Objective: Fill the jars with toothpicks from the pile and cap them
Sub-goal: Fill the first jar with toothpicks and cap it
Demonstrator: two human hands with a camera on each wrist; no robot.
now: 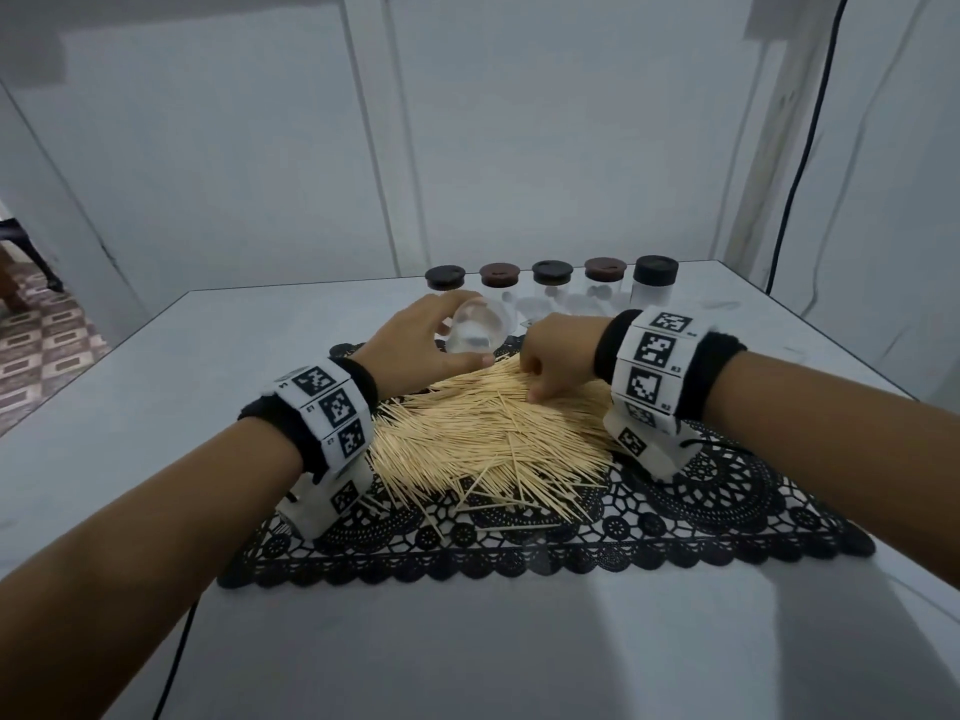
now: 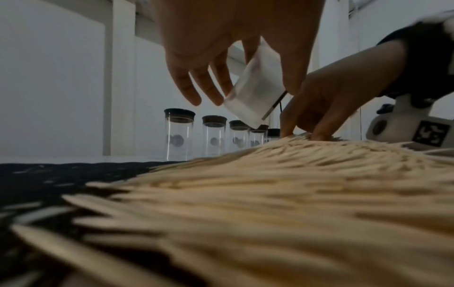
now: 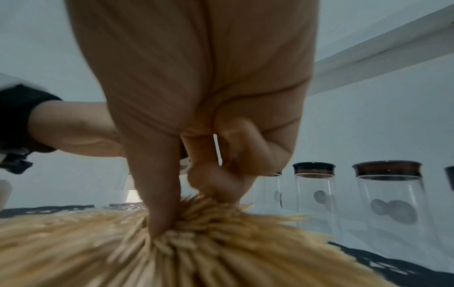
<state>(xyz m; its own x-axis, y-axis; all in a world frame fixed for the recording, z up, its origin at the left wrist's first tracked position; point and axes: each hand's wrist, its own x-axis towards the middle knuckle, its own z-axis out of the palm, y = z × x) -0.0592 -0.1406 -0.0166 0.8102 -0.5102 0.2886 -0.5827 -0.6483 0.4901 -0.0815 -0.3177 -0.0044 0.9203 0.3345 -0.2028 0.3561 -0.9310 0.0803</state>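
While my left hand (image 1: 415, 339) grips an uncapped, tilted jar (image 1: 475, 327) above the toothpick pile (image 1: 488, 428), I see my right hand (image 1: 558, 356) pinching a bunch from it.

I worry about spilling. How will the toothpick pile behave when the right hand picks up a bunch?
The toothpick pile is loose, thin sticks, so it probably sheds strays. The right hand pinches many; some may slip. They look light and stiff, and strays already lie on the black mat.
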